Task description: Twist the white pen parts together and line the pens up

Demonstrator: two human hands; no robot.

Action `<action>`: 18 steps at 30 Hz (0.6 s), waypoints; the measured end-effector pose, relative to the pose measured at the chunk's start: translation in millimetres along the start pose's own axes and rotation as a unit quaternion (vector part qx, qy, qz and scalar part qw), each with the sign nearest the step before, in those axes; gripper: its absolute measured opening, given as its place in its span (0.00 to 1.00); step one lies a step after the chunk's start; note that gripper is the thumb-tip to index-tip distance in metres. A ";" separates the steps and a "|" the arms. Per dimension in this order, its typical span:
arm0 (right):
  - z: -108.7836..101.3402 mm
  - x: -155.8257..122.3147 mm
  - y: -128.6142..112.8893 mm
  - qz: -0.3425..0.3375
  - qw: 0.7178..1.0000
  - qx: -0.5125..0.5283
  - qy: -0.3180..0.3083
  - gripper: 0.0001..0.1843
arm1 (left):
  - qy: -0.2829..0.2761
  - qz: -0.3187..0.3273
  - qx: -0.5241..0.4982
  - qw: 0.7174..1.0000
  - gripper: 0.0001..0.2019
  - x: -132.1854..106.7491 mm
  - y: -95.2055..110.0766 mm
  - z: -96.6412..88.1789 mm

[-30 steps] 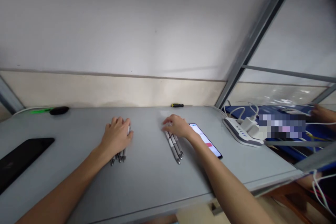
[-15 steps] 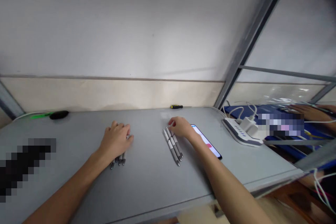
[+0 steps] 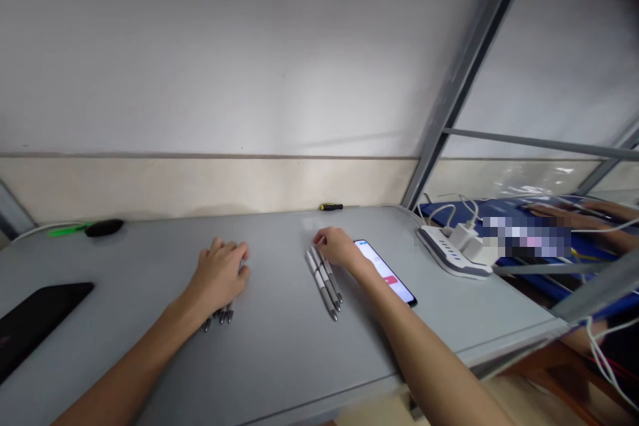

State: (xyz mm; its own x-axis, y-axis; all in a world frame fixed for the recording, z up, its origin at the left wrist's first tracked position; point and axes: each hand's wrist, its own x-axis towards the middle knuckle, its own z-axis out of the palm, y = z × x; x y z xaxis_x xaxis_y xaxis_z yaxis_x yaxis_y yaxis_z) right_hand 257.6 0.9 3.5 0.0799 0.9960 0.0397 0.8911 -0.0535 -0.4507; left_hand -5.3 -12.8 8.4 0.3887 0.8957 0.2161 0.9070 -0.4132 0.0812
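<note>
Pens lie just left of the phone, your curled right hand at their far ends; your left hand covers other pens farther left. I cannot tell whether either grips. You're apparently handling both bunches; shifting one calls for pinching.

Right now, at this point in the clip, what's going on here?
At a gray desk, a person's left grip covers one group of pens, with only their dark ends showing. The right grip is at the far ends of three white-and-gray pens lying side by side; whether it touches them is hard to tell. A lit phone lies partly hidden by the right forearm.
</note>
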 end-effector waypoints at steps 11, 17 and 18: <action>-3.3 -3.7 -1.0 -0.009 1.000 0.017 0.002 0.16 | 0.006 0.012 0.000 1.000 0.08 0.3 -1.9 2.4; -4.1 -2.9 -2.3 -0.019 0.999 0.013 0.034 0.16 | -0.010 0.031 -0.019 0.999 0.09 -1.1 1.1 3.6; -4.0 -2.4 -2.6 -0.021 0.999 0.010 0.041 0.15 | -0.014 0.037 -0.025 0.999 0.10 -1.9 2.3 3.7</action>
State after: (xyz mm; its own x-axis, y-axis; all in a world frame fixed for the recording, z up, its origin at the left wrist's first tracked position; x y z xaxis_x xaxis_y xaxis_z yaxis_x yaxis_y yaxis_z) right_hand 256.9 -1.6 8.1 0.0791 0.9882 0.1313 0.8852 -0.0090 -0.4652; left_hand -3.4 -14.9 4.6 0.4588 0.8666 0.1962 0.8668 -0.4851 0.1156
